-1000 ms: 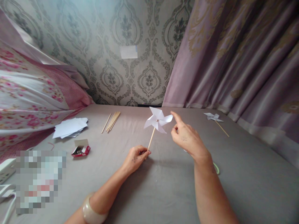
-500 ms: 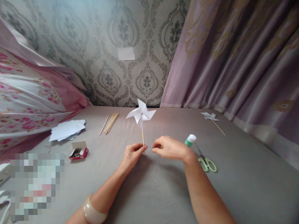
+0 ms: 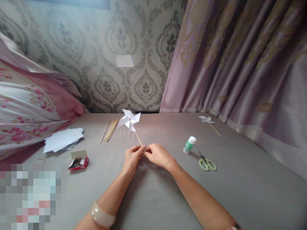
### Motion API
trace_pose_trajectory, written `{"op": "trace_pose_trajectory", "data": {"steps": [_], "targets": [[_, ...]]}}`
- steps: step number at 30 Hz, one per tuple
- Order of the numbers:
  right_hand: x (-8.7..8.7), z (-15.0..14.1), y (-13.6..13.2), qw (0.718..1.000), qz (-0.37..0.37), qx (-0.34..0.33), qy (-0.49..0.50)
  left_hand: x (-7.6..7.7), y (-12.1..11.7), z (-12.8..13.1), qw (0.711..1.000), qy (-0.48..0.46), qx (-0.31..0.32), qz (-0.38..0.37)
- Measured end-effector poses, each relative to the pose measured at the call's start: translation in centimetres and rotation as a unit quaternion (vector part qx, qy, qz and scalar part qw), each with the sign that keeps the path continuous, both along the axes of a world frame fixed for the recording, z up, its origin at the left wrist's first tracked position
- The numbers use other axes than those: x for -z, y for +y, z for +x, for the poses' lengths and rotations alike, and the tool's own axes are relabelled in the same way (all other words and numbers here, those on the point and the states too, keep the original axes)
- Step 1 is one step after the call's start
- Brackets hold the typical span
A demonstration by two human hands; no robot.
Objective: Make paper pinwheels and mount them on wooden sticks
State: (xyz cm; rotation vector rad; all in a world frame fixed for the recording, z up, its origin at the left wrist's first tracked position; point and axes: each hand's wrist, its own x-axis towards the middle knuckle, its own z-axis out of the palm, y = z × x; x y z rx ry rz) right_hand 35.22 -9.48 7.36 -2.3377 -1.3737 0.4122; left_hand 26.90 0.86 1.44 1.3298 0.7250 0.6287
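A white paper pinwheel (image 3: 129, 119) on a thin wooden stick tilts to the left above the table. My left hand (image 3: 133, 157) pinches the stick near its lower end between thumb and fingers. Right beside it, my right hand (image 3: 158, 155) has its fingertips closed at the stick's bottom end, touching or almost touching my left thumb. Fingers cover that end of the stick. A second paper pinwheel (image 3: 206, 119) lies at the far right. A green and white glue stick (image 3: 189, 145) stands to the right of my hands, with green-handled scissors (image 3: 206, 163) lying beside it.
Several wooden sticks (image 3: 111, 130) lie left of the pinwheel. Farther left are a stack of white paper (image 3: 63, 139) and an opened small red box (image 3: 78, 163) of metal bits. A blurred patch hides the lower left. Curtains (image 3: 192, 64) border the grey table on the right.
My right hand has moved left to the stick's lower end, beside my left hand. The pinwheel has gone from upright to leaning left. The camera view has shifted slightly.
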Motion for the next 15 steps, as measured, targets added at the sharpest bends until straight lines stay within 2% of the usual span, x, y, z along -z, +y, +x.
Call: {"op": "trace_pose_trajectory", "data": {"steps": [3,15], "targets": [[0.5,0.2,0.0,0.999,0.034,0.011,0.007,0.1,-0.1,0.1,1.000,-0.009,0.007,0.009],[1.2,0.0,0.7,0.996,0.075,0.041,0.040,0.1,0.1,-0.2,0.999,-0.028,0.031,0.002]]}}
